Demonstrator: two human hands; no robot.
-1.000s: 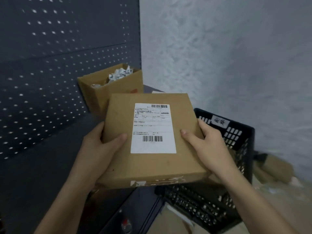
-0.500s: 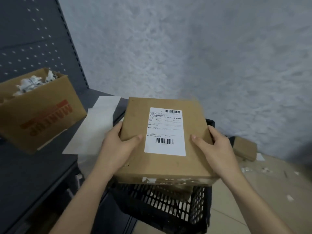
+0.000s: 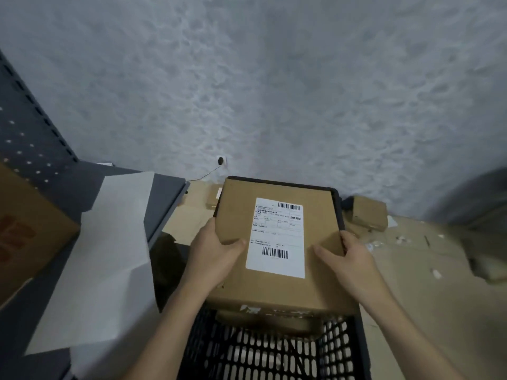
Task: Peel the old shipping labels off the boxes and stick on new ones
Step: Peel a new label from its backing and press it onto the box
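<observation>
- You are holding the flat brown cardboard box [image 3: 321, 215] level between your hands, just above the black slotted plastic crate [image 3: 274, 355] that is sitting under your wrists.
- Your left hand [image 3: 212, 253] is gripping the box's left edge, thumb lying on top; your right hand [image 3: 348, 259] is clasping the right edge the same way.
- The white barcoded shipping label [image 3: 275, 237] between your thumbs is lying flat and whole, with no corner lifting.
- I cannot tell whether it is old or new. If old, peeling is not yet starting; if new, this box is likely finished.
- Beyond your right hand, small brown cardboard boxes [image 3: 369, 213] are lying on the floor, probably awaiting their turn.
</observation>
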